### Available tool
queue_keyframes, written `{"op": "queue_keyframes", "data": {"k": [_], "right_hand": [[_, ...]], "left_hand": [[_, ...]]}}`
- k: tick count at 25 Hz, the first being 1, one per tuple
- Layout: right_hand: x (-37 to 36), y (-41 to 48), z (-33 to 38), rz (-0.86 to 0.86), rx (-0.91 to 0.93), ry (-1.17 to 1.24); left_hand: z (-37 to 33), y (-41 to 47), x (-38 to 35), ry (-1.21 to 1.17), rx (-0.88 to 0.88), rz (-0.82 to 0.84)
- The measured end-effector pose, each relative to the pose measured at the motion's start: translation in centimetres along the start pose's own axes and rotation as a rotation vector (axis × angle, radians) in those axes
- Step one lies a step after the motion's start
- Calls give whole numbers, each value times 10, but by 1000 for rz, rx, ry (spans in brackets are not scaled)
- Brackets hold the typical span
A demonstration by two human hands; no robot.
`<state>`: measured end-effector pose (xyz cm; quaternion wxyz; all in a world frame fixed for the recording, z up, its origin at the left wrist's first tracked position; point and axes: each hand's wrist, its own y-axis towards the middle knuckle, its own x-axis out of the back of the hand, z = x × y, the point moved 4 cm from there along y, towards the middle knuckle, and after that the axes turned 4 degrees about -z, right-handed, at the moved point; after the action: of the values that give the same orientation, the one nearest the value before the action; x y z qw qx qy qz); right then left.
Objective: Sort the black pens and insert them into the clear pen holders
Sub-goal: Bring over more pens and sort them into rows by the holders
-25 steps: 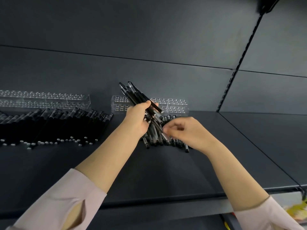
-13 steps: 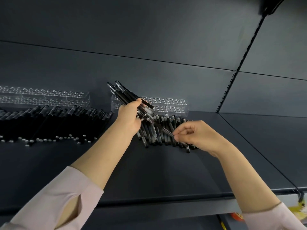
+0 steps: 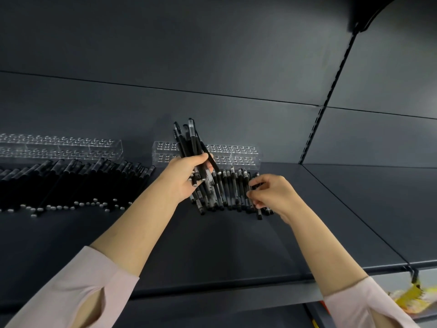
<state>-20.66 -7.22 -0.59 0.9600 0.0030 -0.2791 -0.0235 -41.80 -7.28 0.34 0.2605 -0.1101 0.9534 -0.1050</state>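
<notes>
Fingers of the left hand (image 3: 183,179) clench a pen bundle (image 3: 192,147); the right hand (image 3: 269,194) pinches one pen from the pile (image 3: 233,190) near the shelf's (image 3: 236,245) back edge, probably gathering; next needs adding it to the bundle.

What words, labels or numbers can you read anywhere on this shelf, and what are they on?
None can be read.
Pens on the shelf: pale label patches on some barrels, too blurred to read.
Yellow packaging at lower right: blurred, no legible print.
Clear pen holders: no text visible.
</notes>
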Motion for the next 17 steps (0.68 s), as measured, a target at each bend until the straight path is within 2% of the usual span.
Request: {"op": "queue_keyframes", "data": {"k": [5, 8, 11, 17], "right_hand": [[0, 1, 16, -61, 97, 38], [-8, 3, 30, 1, 114, 184], [-20, 12, 45, 51, 60, 334], [-55, 26, 70, 345, -103, 515]], "left_hand": [[1, -5, 5, 244, 34, 62], [1, -10, 10, 388, 40, 57], [0, -15, 14, 408, 85, 117], [-7, -20, 24, 434, 68, 155]]}}
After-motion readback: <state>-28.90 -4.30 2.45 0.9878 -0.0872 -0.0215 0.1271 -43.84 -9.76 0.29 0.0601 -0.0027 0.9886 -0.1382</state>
